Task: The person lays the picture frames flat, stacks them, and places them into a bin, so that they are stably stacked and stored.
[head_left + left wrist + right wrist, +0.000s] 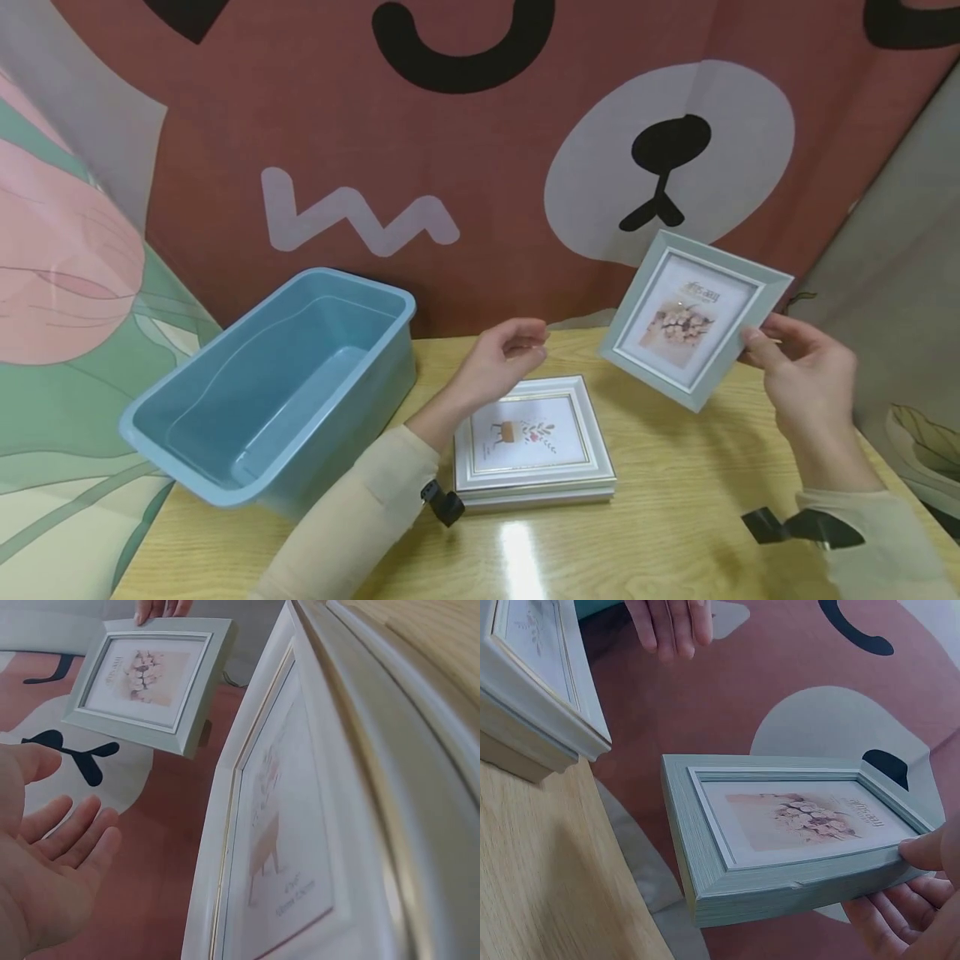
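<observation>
My right hand [813, 379] pinches one edge of a pale green picture frame [738, 260], thumb on the front and fingers behind. The frame is tilted above the table and holds a print of a flower bouquet. My left hand [501, 360] hovers with loosely bent fingers and nothing in it, over the far side of a white picture frame [596, 442]. That white frame has a gold inner line and a print of a plant on a stand. It lies flat on top of another frame, as the right wrist view shows from the side.
A deep blue plastic bin [270, 458] stands to the left; its visible inside is bare. The wooden table [675, 517] carries the bin and the stacked frames. Behind hangs a red cloth [480, 133] with a cartoon bear face.
</observation>
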Demonstrator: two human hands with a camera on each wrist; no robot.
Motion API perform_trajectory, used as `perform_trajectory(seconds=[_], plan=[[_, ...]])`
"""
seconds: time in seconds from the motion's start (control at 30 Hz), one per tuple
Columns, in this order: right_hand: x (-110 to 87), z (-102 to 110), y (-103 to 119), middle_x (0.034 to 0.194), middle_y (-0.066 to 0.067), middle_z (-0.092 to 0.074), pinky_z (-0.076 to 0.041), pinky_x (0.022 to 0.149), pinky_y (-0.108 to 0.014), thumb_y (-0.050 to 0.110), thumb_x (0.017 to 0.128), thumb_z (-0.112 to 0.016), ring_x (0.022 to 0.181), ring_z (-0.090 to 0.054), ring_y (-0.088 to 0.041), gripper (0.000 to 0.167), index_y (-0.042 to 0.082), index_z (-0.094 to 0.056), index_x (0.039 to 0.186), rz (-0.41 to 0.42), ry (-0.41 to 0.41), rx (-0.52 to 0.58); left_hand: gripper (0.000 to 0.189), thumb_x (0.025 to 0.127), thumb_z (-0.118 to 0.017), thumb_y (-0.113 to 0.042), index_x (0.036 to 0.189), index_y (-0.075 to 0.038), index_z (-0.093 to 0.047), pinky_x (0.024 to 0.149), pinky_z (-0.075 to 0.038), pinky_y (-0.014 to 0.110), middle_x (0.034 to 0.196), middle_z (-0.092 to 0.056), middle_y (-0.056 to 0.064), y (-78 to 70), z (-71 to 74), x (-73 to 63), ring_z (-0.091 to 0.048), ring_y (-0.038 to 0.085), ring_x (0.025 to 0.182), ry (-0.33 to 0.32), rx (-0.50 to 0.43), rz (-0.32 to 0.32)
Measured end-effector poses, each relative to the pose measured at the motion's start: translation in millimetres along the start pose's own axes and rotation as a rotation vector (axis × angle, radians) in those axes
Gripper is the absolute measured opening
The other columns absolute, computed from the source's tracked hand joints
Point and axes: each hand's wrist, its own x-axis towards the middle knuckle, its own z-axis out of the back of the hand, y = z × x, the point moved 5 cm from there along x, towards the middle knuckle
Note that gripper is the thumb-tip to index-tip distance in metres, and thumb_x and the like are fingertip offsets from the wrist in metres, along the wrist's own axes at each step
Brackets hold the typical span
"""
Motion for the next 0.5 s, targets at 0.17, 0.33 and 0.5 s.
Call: perform_trajectory(seconds=[0.17,0.33,0.5], plan=[[-4.1,-1.4,4.0,0.082,0.022,-0.074,-0.032,0.047,-0.022,0.013,0.102,-0.075,0.065,-0.074,0.004,0.017,0.029,-0.072,0.107,0.002,0.021,-0.044,0.044,0.106,-0.069,-0.017,0.148,-0.006,-0.061,0.117,-0.054,0.04,0.141,-0.069,0.012,0.4,-1.9,4.0,-0.066,0.028,0.132,0.019,0.003,0.008],[-7.6,-4.6,8.3,0.086,0.025,-0.074,-0.039,0.054,-0.018,0.015,0.102,-0.075,0.067,-0.074,0.004,0.018,0.024,-0.073,0.117,0.008,0.048,-0.075,0.044,0.107,-0.068,-0.018,0.148,-0.006,-0.061,0.117,-0.054,0.039,0.141,-0.069,0.011,1.0,-3.8,7.7,-0.066,0.027,0.131,0.025,0.01,0.009],[-10.8,-10.1,10.5,0.097,0.027,-0.07,-0.046,0.066,-0.011,0.022,0.104,-0.073,0.075,-0.075,0.006,0.042,0.008,-0.068,0.143,0.021,0.089,-0.184,0.044,0.108,-0.067,-0.019,0.149,-0.005,-0.06,0.116,-0.055,0.039,0.141,-0.069,0.012,0.1,-5.7,10.7,-0.066,0.027,0.131,0.032,0.016,0.0]])
